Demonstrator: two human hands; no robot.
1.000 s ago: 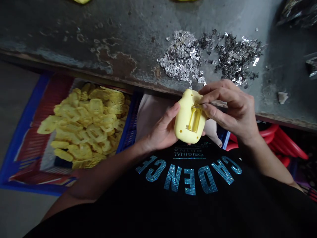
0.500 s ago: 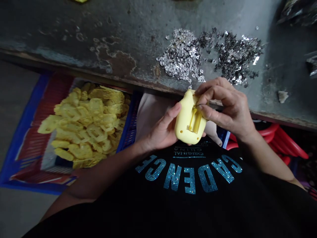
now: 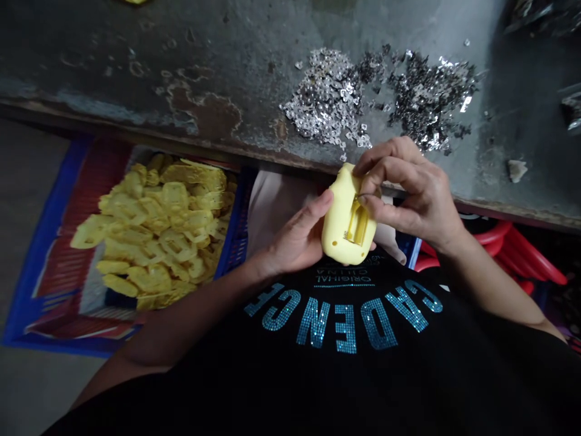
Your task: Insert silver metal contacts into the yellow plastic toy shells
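My left hand [image 3: 302,236] grips a yellow plastic casing [image 3: 338,227] from its left side, thumb on the near face and fingers behind. The casing has a recessed battery compartment [image 3: 358,224] and small round holes near its lower end. At the upper end of that recess, my right hand [image 3: 408,188] pinches a small dark piece, probably a metal contact, between thumb and index finger; the fingertips mostly hide it. Just beyond, on the bench, lie a pile of bright square metal contacts [image 3: 324,100] and a darker pile of shiny metal pieces [image 3: 429,97].
A worn grey metal bench [image 3: 254,54] runs across the top. At the left, a blue and red crate [image 3: 43,266] holds stacked yellow plastic parts [image 3: 158,230]. Red objects [image 3: 531,251] sit below the bench at the right. A small whitish lump [image 3: 516,171] lies on the bench.
The right thumb and fingers have shifted slightly at the top of the battery compartment. The casing stays in the left hand, almost still. The view has moved slightly.
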